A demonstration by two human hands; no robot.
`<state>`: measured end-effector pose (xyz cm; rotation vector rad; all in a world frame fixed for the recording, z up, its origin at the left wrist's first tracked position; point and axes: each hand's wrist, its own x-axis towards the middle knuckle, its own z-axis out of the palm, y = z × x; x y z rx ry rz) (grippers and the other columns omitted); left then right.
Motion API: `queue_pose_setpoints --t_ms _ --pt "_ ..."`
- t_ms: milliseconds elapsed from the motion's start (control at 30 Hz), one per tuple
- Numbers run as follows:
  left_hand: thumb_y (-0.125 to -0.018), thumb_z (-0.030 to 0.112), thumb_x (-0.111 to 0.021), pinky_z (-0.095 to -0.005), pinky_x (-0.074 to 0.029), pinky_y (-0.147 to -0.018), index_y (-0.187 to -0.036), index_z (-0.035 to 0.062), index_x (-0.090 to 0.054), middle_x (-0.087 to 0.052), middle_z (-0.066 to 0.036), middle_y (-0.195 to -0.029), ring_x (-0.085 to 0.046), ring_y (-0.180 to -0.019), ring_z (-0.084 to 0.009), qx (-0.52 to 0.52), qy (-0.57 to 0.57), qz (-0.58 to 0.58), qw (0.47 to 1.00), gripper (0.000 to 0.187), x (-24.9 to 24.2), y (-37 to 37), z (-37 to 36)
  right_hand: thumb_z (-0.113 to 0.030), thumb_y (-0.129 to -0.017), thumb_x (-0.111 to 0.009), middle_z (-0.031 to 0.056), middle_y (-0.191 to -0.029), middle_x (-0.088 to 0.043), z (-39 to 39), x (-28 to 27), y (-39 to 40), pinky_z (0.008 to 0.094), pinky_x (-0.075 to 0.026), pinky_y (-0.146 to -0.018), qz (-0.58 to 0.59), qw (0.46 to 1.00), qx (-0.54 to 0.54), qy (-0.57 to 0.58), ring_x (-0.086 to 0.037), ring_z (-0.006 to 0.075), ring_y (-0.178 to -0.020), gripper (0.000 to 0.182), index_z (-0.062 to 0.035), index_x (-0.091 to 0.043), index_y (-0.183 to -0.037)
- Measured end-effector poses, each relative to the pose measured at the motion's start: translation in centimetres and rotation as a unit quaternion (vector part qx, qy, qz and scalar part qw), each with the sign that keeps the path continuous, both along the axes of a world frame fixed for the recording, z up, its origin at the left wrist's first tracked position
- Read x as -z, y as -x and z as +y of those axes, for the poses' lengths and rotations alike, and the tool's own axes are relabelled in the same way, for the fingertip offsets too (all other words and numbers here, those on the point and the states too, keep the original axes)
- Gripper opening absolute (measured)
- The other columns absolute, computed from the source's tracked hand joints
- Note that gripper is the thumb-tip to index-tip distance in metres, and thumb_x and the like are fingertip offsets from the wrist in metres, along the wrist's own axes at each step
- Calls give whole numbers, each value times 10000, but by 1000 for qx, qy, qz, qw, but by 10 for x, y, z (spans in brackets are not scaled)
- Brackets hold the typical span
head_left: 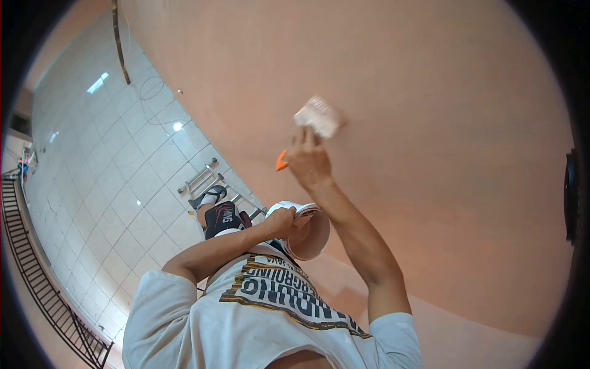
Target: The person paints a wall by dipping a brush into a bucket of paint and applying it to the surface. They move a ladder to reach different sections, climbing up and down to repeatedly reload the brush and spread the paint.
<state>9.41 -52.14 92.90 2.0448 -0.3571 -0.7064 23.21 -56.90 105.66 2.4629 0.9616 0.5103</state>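
A wide paintbrush with pale, paint-coated bristles and an orange handle lies against the peach wall. My right hand is closed around it, the orange handle end sticking out on the left side of the fist. Close to my chest, my left hand grips the rim of a white paint bucket. The bucket is tilted, and pinkish paint coats its inner wall. Motion slightly blurs the brush head.
Below me a metal ladder stands on the white tiled floor, with a sandalled foot on it. A black railing curves along the left. A dark pole and thin cable are at upper left.
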Motion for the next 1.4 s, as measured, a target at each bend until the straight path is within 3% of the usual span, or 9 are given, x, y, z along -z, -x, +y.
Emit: queue_pose_setpoints --t_ms 233,300,400,600,867,967,1200,1300,1400 --pt "-805 240 -628 -451 -551 -753 -1056 -59 -607 -691 -255 -840 -694 -819 -389 -6 -12 -7 1000 391 2 -1 -1 -60 -820 -586 139 -1068 -626 -21 -109 -13 418 -528 -669 270 909 131 -289 -647 314 -889 395 -58 -569 -1214" --pt "-770 283 -685 -471 -538 -753 -1019 -45 -601 -682 -264 -853 -681 -835 -410 -6 10 1 1000 421 16 -2 -3 -13 -818 -613 122 -1015 -628 -37 -178 0 415 -527 -659 44 956 -54 -285 -632 304 -764 269 -59 -653 -1080" --pt "-756 284 -701 -479 -532 -755 -1004 -43 -598 -676 -274 -862 -675 -843 -420 -20 29 10 999 423 18 4 -6 13 -831 -641 124 -1112 -647 -28 -261 39 354 -577 -782 -167 941 -52 -291 -653 288 -1024 214 -69 -705 -1019" --pt "-777 270 -665 -479 -535 -755 -1011 -58 -597 -674 -285 -854 -677 -826 -420 -11 23 -13 1000 409 5 2 -2 -93 -776 -664 153 -1128 -618 -11 -156 -3 387 -543 -910 -273 962 27 -12 -627 310 -1096 193 -5 -674 -948" --pt "-806 279 -653 -473 -545 -754 -1028 -48 -600 -684 -268 -867 -685 -833 -411 -3 5 -45 999 399 17 2 -5 -178 -870 -569 201 -1151 -584 27 0 -26 492 -552 -795 318 928 60 -183 -649 369 -980 188 -47 -634 -989" --pt "-778 227 -676 -474 -543 -757 -1043 -48 -588 -682 -268 -863 -686 -840 -404 -14 16 -19 1000 391 17 4 -3 -157 -896 -570 134 -1182 -603 7 -25 -51 420 -567 -712 267 940 53 -205 -672 326 -874 132 -89 -635 -987" --pt "-872 382 -577 -472 -543 -760 -977 -44 -634 -676 -285 -865 -679 -845 -418 -32 41 8 999 442 -3 6 5 -202 -875 -635 64 -1208 -651 25 -283 -18 385 -569 -740 -170 958 -103 -206 -684 262 -894 129 -93 -673 -934" --pt "-878 437 -558 -480 -545 -749 -957 -56 -640 -672 -293 -855 -677 -826 -430 -33 51 -25 998 506 4 2 1 -163 -838 -650 82 -1209 -649 34 -248 -25 358 -568 -760 -307 950 -7 -51 -673 234 -990 140 -90 -678 -954" --pt "-866 449 -574 -487 -544 -739 -956 -67 -634 -668 -300 -842 -676 -805 -437 -44 59 -46 996 527 13 7 -1 -155 -759 -668 223 -1213 -622 39 -137 -46 394 -562 -832 -179 982 -46 34 -614 337 -1107 234 -55 -687 -969"
